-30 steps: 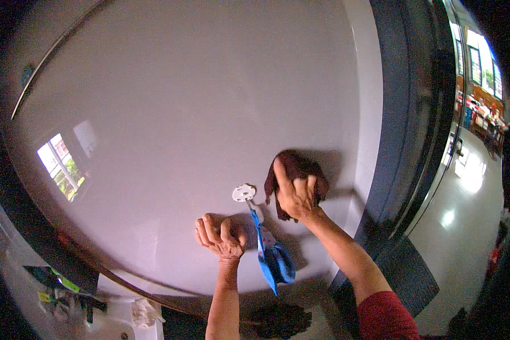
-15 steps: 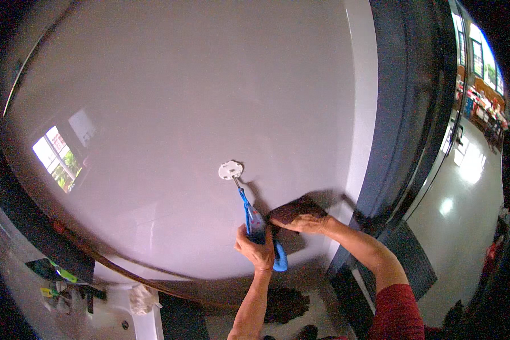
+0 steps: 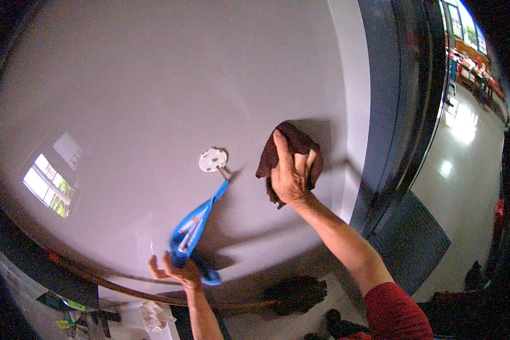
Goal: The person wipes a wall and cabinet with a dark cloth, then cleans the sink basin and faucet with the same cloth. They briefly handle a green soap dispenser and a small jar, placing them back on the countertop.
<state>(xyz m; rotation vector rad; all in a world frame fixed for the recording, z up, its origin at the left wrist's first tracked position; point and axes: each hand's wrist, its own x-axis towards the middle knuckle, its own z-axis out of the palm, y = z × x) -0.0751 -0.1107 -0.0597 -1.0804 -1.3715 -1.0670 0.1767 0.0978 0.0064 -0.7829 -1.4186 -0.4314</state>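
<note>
Clearly, in the head view, your right hand (image 3: 292,180) was on a dark brown cloth (image 3: 289,136), which it held against the pale, glossy wall (image 3: 170,85). Your index finger lay stretched up along the cloth, the other fingers were bent into it, and its loose edges spread out around them and hung below your hand.

Your left hand (image 3: 181,276) was lower and further left, at the bottom end of a blue hanging item (image 3: 191,226) with a pale printed patch. Some of your fingers pointed outward to the left, and blur there left it impossible to tell whether they gripped the item or only touched it. The item slanted down and leftward from a thin metal hook (image 3: 223,173) below a round white plate (image 3: 212,160) fixed to the wall. That plate was left of the brown cloth, well apart from it.

A window reflection (image 3: 50,186) showed on the wall at the left. On the right stood a dark frame (image 3: 394,107), with a dark ribbed mat (image 3: 416,243) on the shiny floor (image 3: 456,170) beyond your red sleeve (image 3: 396,311). Near the lower edge, a dark shaggy bundle (image 3: 297,294) lay between your forearms.
</note>
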